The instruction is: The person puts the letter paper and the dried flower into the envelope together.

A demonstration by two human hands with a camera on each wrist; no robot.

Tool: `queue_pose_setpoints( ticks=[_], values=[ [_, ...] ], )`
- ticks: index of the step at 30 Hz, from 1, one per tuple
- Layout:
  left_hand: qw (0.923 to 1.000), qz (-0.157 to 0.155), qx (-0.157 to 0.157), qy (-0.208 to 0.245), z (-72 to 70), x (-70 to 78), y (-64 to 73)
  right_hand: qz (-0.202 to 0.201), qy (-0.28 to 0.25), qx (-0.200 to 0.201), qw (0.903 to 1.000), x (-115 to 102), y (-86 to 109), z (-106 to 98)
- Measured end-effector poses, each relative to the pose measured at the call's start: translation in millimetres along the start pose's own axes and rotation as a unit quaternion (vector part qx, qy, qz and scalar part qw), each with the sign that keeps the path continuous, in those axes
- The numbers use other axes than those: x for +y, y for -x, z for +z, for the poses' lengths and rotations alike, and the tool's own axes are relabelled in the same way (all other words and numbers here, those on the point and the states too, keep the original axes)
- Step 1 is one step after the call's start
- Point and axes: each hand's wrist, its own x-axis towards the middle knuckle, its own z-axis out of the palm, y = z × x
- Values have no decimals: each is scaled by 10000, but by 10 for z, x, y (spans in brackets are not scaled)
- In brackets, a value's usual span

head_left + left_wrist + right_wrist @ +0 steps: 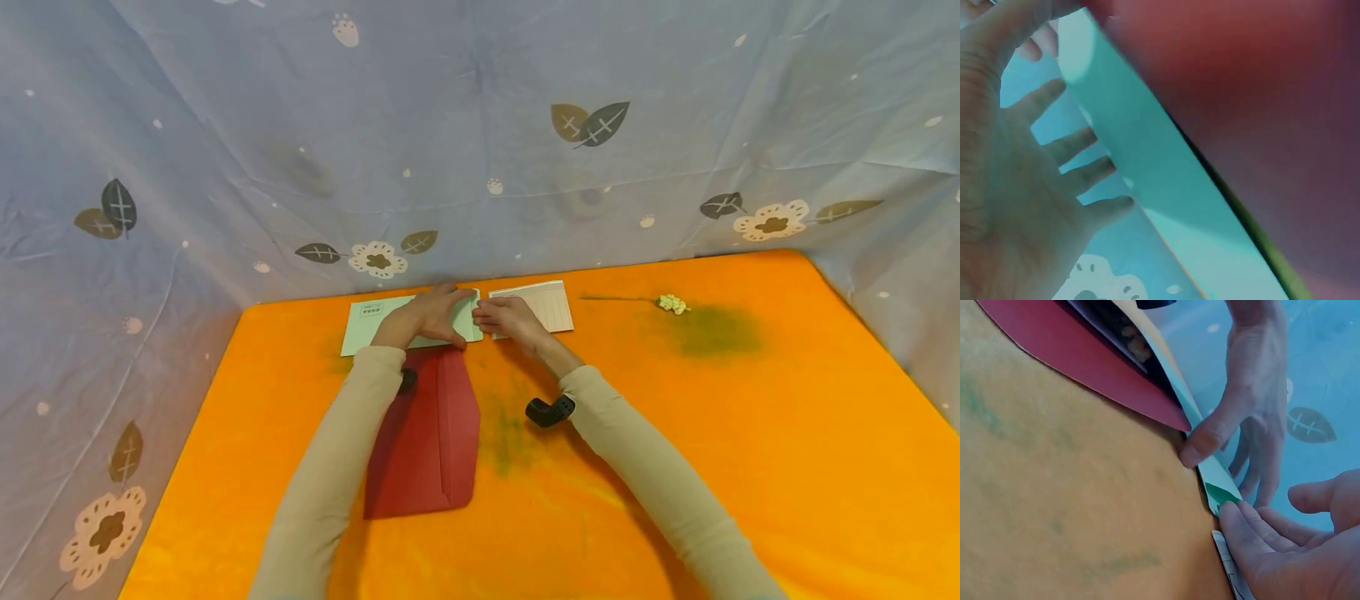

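Note:
A pale green envelope [360, 329] lies lengthwise along the back of the table. My left hand [431, 312] spans it near its right end, thumb on the near edge and spread fingers along the far edge. In the right wrist view the envelope's end flap [1222, 494] stands slightly raised, showing darker green inside. Straight fingers of my right hand [513, 318] touch this flap, while its thumb stays apart. Just right of the flap is a white lined paper [551, 304], partly under my right hand. A red envelope [412, 471] lies below my left wrist, touching or overlapping the green one.
To the right, a thin-stemmed sprig with a pale yellow flower head [671, 304] lies on the orange tablecloth [750, 467]. A blue-grey patterned curtain [487, 125] hangs directly behind the table and along both sides. Each wrist carries a black camera [550, 411].

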Motion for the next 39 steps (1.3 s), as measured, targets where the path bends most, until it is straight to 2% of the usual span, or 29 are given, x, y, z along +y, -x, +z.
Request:
queue_pose_setpoints(
  ticks=[9, 18, 23, 25, 28, 34, 39],
  values=[
    [9980, 224, 588, 41, 82, 0, 17, -262, -145, 243, 9993, 59, 40, 40],
    [9954, 254, 914, 115, 117, 2, 38, -569, -191, 407, 9974, 75, 70, -30],
    [9944, 225, 1036, 32, 103, 8, 57, -918, -3, 530, 9944, 5, 160, -237],
    [9940, 227, 1066, -18, 101, 4, 62, -1101, 207, 665, 9915, -16, 193, -356],
    [9934, 253, 1119, -48, 103, -2, 68, -1171, 464, 919, 9878, -40, 229, -551],
    [9934, 268, 1117, -28, 100, -2, 79, -830, 657, 1052, 9888, -77, 271, -889],
    [9938, 303, 1072, -63, 97, 8, 85, -650, 706, 1170, 9885, -76, 295, -1038]
  ],
)
